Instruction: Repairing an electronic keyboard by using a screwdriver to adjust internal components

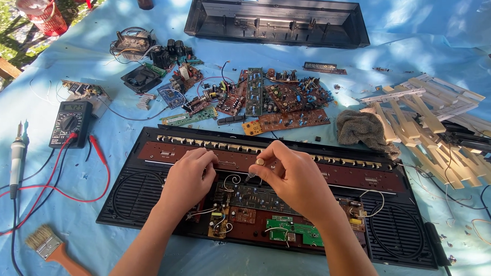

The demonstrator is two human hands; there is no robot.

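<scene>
1. Keyboard chassis (145, 200), an opened black electronic case with two round speaker grilles and bare circuit boards, lies along the near edge of the bench (95, 67), which is covered in a blue sheet; both hands work over its middle.
2. Right hand (293, 175) is closed narrow, thumb and forefinger pinching a small screwdriver (258, 164) upright, its tip down on the brown strip board (342, 174); left hand (188, 177) is loosely curled with fingertips resting on that same board, holding nothing that I can see.
3. Judged from this, the step in hand is turning a screw on the strip board; the next move seems to call for a steady vertical twist while the left hand braces the board.
4. Loose white wires (230, 181) curl just beside the tool tip and could snag.
5. Open room is tight toward the far edge, where loose circuit boards (279, 98) crowd; a grey rag (365, 131) and piled cream keys (431, 122) fill the right side; a multimeter (71, 124) with red leads and a soldering iron (17, 152) sit at the left edge; a brush (51, 245) lies at the near left corner.
</scene>
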